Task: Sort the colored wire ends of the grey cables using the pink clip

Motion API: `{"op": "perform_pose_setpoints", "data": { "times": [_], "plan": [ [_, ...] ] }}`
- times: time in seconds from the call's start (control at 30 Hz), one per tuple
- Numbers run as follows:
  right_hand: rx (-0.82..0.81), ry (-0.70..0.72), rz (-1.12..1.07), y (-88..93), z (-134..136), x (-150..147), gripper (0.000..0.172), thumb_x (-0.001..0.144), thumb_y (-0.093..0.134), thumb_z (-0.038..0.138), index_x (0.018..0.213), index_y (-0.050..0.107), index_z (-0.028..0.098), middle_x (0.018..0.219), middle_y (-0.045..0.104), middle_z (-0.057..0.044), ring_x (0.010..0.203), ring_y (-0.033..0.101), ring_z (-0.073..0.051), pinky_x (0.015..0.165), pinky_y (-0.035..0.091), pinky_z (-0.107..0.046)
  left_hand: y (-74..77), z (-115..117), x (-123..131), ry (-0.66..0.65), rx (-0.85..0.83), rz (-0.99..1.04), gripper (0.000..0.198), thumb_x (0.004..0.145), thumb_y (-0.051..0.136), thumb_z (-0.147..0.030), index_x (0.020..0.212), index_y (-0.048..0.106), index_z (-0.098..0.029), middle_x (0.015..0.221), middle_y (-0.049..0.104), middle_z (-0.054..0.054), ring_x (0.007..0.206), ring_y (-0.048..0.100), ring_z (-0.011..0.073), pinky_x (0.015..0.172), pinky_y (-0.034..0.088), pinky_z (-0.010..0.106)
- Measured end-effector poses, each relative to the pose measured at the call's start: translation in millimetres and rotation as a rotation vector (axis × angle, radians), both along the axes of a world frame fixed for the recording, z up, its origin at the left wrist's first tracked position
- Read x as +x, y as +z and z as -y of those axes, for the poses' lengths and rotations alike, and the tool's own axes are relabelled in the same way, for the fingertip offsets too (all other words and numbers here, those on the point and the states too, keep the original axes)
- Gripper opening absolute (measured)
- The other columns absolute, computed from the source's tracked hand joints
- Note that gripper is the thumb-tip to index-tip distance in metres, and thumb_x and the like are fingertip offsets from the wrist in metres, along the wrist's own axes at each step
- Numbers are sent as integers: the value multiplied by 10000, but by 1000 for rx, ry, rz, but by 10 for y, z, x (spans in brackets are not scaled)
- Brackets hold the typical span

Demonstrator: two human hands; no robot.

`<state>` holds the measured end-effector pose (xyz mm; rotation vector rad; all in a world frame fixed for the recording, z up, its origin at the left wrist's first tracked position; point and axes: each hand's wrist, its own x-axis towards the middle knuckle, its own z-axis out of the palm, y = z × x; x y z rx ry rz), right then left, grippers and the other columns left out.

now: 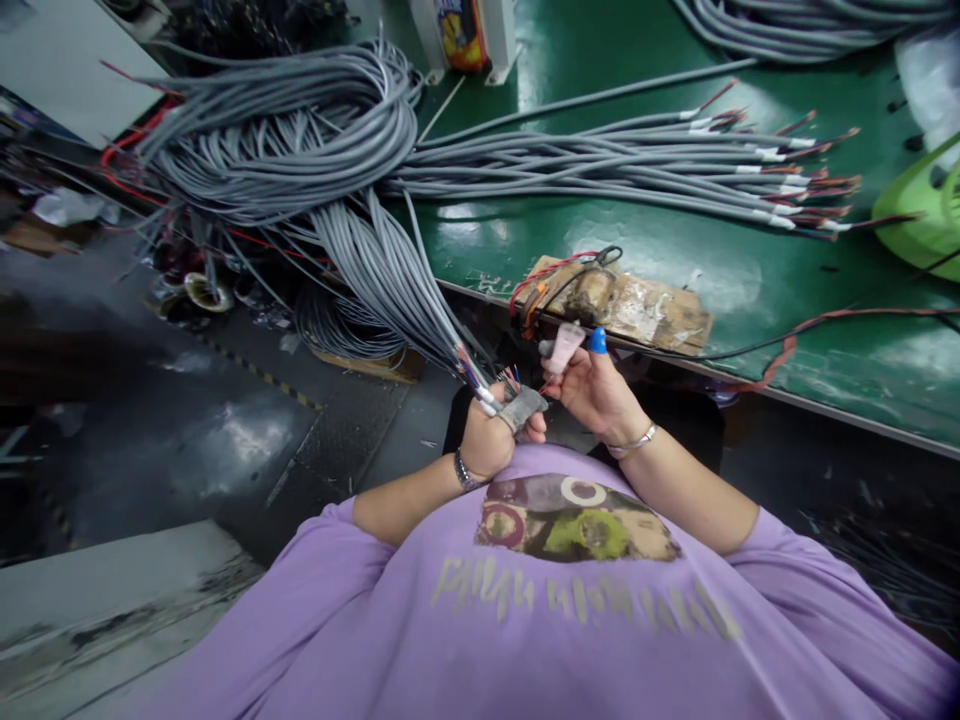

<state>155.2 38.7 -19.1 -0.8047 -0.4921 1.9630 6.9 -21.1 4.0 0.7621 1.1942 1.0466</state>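
My left hand (491, 435) is closed around the end of a bundle of grey cables (394, 270), and a worn grey wrap (523, 407) covers its thumb. Thin coloured wires (511, 378) fan out above that wrap, and white sleeves (487, 401) show at the cable ends. Close by on the right is my right hand (600, 395), its thumb raised apart from the bent fingers. A blue finger cot (598, 340) covers that thumb, and a pale pink wrap (566, 347) sits at the forefinger. One thin reddish wire (550, 384) reaches toward its fingers; whether they touch it is unclear.
A green table (750, 370) lies ahead, with a big coil of grey cable (285, 140) and stripped cable ends (810, 190) on it. A wooden block (652, 310) with attached wires sits at the near edge. The bright green object (926, 205) is at right.
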Motion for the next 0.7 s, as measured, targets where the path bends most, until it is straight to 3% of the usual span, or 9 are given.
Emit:
{"op": "perform_pose_setpoints", "data": {
  "times": [0.27, 0.5, 0.6, 0.7],
  "plan": [
    [114, 70, 57, 91, 20, 89, 530, 755, 601, 740, 809, 653, 215, 753, 634, -15, 607, 505, -116, 565, 460, -250, 83, -18, 37, 79, 36, 13, 445, 645, 773, -556, 748, 572, -173, 540, 640, -29, 397, 570, 94, 405, 478, 200],
    [190, 114, 101, 81, 136, 80, 434, 596, 864, 494, 817, 668, 176, 726, 639, 1, 580, 517, -95, 559, 450, -249, -50, -45, 34, 31, 79, -16, 416, 715, 739, -551, 778, 589, -168, 583, 673, -7, 435, 609, 115, 435, 501, 217],
    [241, 137, 96, 89, 202, 18, 312, 685, 836, 382, 781, 608, 191, 619, 614, 31, 519, 538, -106, 542, 451, -270, -92, -46, 14, 4, 73, -43, 415, 721, 736, -552, 783, 599, -165, 592, 676, -4, 446, 616, 121, 456, 519, 230],
    [253, 180, 30, 105, 239, -42, 292, 762, 774, 405, 784, 557, 211, 550, 610, 33, 472, 566, -150, 510, 463, -312, -84, -57, -9, -65, 74, -61, 413, 732, 731, -552, 771, 613, -158, 592, 674, 4, 456, 619, 119, 472, 524, 231]
  ]
}}
